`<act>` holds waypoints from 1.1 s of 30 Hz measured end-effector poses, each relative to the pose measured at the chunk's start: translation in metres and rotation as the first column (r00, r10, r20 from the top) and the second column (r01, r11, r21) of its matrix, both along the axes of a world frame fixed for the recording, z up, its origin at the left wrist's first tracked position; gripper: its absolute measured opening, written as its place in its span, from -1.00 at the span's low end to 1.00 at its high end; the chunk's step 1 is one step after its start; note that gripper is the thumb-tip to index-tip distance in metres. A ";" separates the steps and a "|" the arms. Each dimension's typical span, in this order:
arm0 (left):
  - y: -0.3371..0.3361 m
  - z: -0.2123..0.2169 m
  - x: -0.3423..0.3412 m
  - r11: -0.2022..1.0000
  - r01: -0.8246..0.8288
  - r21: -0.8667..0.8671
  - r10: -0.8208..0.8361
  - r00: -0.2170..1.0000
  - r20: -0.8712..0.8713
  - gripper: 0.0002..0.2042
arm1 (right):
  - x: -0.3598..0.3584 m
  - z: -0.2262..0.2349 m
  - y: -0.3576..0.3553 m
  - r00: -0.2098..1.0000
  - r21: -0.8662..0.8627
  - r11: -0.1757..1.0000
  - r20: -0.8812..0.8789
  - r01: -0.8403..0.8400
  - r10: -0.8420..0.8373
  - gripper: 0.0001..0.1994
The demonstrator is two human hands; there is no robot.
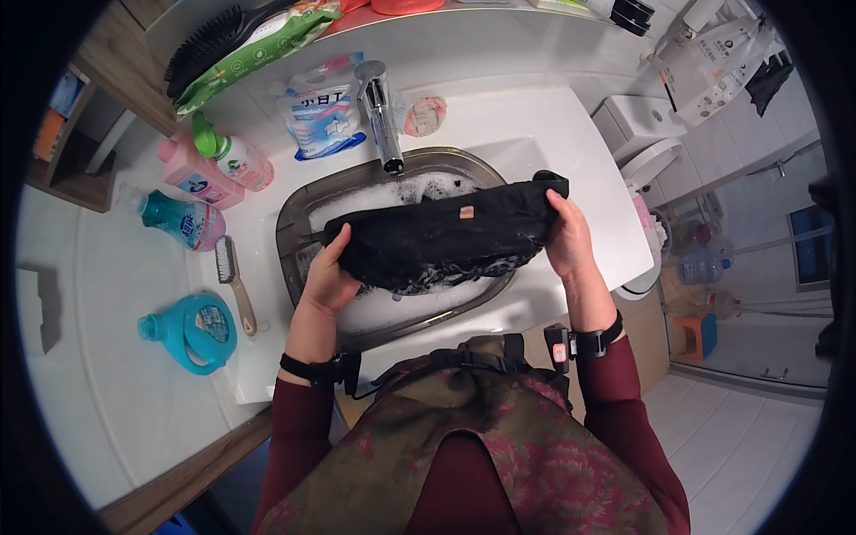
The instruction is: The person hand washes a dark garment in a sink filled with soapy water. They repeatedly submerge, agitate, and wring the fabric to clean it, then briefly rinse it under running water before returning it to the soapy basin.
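Item: black garment (446, 236), wet, stretched crosswise above a grey wash basin (294, 209) of suds set in the white table (553, 134). Left hand (328, 276): fingers closed on the garment's left end, thumb on top. Right hand (567, 236): fingers wrapped round the right end, near a raised corner of the cloth. The lower edge of the garment trails into the foam; a small tan label shows on the upper face. Chrome tap (382, 116) stands just behind the basin, spout over the water. To the left on the table: scrub brush (234, 281) beside the basin, teal detergent jug (189, 332) lying further out, teal bottle (183, 220) and pink bottle (198, 174) behind it, green-capped bottle (234, 158), a refill pouch (319, 111) by the tap. Handling note, as judgement: keep both grips firm and the cloth low over the basin so drips fall into the suds rather than onto the table; work the fabric between the hands in short sections, re-dipping the trailing edge; keep clear of the tap spout when lifting.
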State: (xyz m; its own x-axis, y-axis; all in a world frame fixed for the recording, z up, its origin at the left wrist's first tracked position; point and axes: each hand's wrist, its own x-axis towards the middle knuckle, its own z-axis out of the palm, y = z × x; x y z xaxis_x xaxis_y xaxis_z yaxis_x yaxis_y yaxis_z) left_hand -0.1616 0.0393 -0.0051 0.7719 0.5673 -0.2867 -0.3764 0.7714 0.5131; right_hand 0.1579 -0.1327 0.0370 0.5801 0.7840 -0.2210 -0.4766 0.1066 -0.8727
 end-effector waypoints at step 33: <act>-0.029 -0.044 0.087 -0.215 0.915 0.341 0.391 0.401 -0.829 -0.37 | -0.057 -0.076 0.026 -0.290 -0.726 0.679 0.629 0.112 0.721 -0.32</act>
State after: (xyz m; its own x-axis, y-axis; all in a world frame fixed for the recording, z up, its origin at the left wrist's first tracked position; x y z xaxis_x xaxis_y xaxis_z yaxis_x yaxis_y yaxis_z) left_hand -0.0743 0.0106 -0.0494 0.8414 0.4363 -0.3189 0.5320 -0.7724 0.3468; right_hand 0.1014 -0.1062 -0.0394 0.1293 0.9813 -0.1424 0.9797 -0.1486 -0.1348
